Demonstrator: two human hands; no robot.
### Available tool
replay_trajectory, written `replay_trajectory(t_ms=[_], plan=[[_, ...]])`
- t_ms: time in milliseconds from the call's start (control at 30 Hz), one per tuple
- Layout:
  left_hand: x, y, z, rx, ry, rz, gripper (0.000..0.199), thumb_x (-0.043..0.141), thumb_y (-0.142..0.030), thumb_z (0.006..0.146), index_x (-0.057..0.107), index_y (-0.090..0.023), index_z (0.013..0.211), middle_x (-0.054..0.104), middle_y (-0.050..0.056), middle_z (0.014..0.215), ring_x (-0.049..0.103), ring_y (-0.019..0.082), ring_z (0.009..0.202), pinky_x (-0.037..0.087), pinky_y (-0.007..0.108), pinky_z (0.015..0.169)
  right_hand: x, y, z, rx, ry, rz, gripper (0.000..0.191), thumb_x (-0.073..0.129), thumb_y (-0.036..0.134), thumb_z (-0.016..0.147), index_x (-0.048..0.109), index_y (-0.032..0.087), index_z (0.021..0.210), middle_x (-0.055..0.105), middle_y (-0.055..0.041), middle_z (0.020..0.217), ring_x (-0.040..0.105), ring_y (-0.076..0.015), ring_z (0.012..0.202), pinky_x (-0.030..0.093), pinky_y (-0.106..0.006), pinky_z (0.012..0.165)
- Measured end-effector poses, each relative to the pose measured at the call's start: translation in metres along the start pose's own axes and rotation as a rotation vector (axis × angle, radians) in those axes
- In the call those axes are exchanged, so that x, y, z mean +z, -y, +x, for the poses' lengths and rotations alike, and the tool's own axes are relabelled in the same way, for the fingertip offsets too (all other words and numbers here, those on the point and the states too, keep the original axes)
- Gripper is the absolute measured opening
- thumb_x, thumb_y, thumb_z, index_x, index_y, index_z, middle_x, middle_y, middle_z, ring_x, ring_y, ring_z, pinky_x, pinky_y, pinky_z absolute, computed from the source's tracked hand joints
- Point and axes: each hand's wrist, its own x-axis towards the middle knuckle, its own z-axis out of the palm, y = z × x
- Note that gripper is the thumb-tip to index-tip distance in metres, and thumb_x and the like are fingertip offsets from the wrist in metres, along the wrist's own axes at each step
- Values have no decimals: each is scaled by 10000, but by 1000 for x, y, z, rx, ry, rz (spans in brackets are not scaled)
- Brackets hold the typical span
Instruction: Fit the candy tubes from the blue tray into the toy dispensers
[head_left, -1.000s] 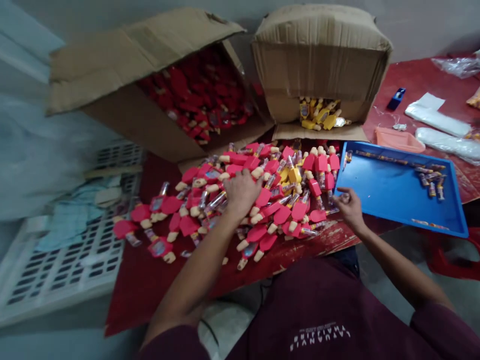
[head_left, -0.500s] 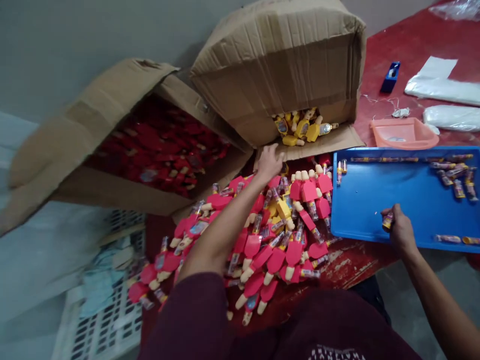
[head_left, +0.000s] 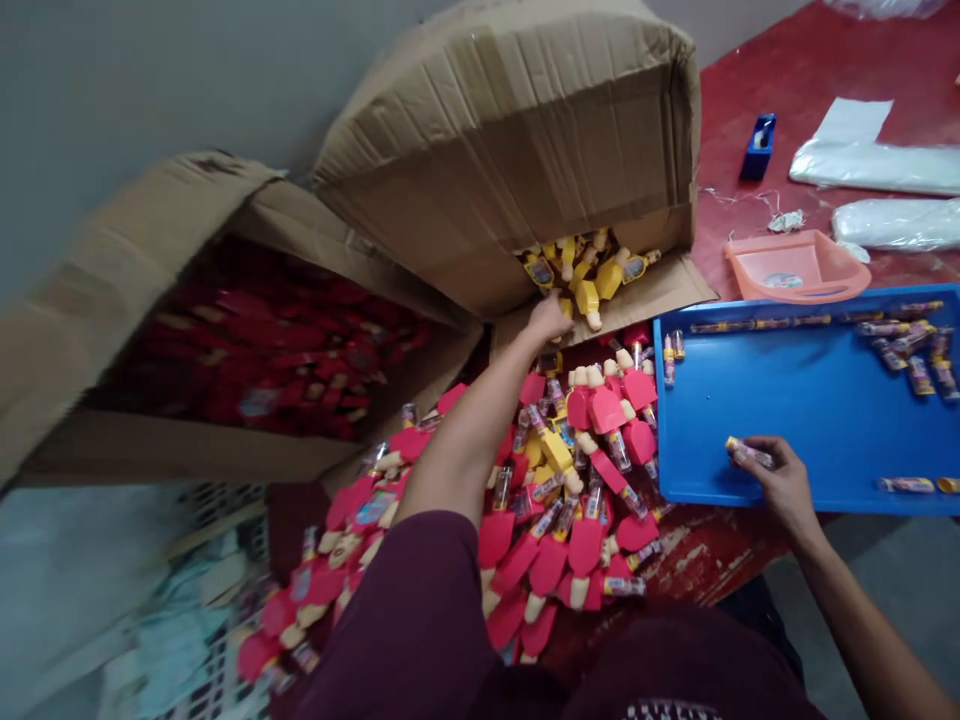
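My left hand (head_left: pixel 550 318) is at the mouth of the tipped cardboard box (head_left: pixel 502 150), its fingers curled on a yellow plastic piece (head_left: pixel 567 308), partly hidden by the hand. More yellow pieces with beige knobbed ends (head_left: pixel 611 278) lie around it on the box floor. Over the blue tray (head_left: pixel 780 400), my right hand (head_left: pixel 786 488) pinches a small clear candy tube (head_left: pixel 752 454) with a yellow end. Below my left forearm spreads a heap of pink pieces (head_left: pixel 585 545) with beige ends, many with candy tubes attached, and a few yellow ones (head_left: pixel 556 450) among them.
At the left, another open box (head_left: pixel 300 205) holds many red pieces (head_left: pixel 255 340). Loose candy tubes (head_left: pixel 911 340) lie along the tray's edges. Behind the tray sit an orange basket (head_left: pixel 799 268), a blue tape dispenser (head_left: pixel 759 148) and plastic bags (head_left: pixel 900 225). A white crate (head_left: pixel 202 690) stands lower left.
My left hand has moved from the flap's edge onto the yellow pieces, some of which have shifted. My right hand has turned the candy tube, which now points left. The view has shifted slightly.
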Motion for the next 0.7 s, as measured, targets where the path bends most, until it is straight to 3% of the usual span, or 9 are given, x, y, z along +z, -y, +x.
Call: replay_trajectory(t_ms=[133, 233, 333, 400, 467, 533, 700], plan=[[-16, -11, -57, -22, -70, -223, 758, 671, -120, 626, 496, -43, 1360, 582, 227, 1359, 544, 327, 1244, 408, 443, 1063, 1, 1, -10, 1, 74, 56, 554, 837, 554, 684, 688, 146, 1028, 720, -72, 838, 638, -163, 647, 523, -297, 596], [-22, -11, -127, -39, -38, -401, 647, 579, -222, 677, 557, -70, 1305, 689, 180, 1160, 655, 285, 1065, 518, 439, 941, 9, 8, -27, 69, 132, 171, 506, 760, 613, 745, 682, 151, 935, 650, -22, 710, 479, -91, 501, 355, -225, 437], [-18, -10, -211, -76, 129, -776, 560, 522, -354, 725, 621, -90, 1209, 722, 170, 988, 708, 277, 881, 575, 427, 785, 20, 21, -47, 195, 279, 290, 524, 739, 669, 726, 645, 163, 826, 524, 36, 567, 355, -67, 428, 230, -213, 384], [-10, -13, -266, -113, 296, -1054, 532, 550, -442, 760, 632, -112, 1169, 722, 161, 953, 713, 257, 777, 578, 372, 660, 27, 32, -62, 199, 405, 339, 519, 756, 658, 712, 643, 172, 855, 526, 42, 588, 378, -67, 449, 262, -206, 399], [-1, -19, -316, -111, 385, -1140, 493, 636, -484, 785, 629, -142, 1140, 717, 122, 905, 686, 203, 651, 535, 284, 535, 31, 42, -78, 121, 500, 327, 496, 790, 598, 712, 649, 186, 951, 611, 21, 712, 472, -77, 532, 355, -201, 462], [6, -26, -358, -50, 386, -1063, 438, 703, -476, 808, 628, -165, 1106, 693, 66, 830, 627, 143, 547, 476, 219, 466, 31, 49, -96, -46, 549, 214, 464, 813, 518, 735, 652, 205, 1037, 677, -5, 872, 575, -100, 670, 458, -217, 581], [0, -32, -432, 236, 397, -779, 362, 735, -388, 829, 642, -190, 1117, 672, 49, 919, 648, 150, 743, 522, 218, 632, 19, 64, -133, -557, 652, -201, 349, 731, 447, 863, 662, 226, 1124, 687, -58, 1080, 659, -186, 958, 542, -323, 842]])
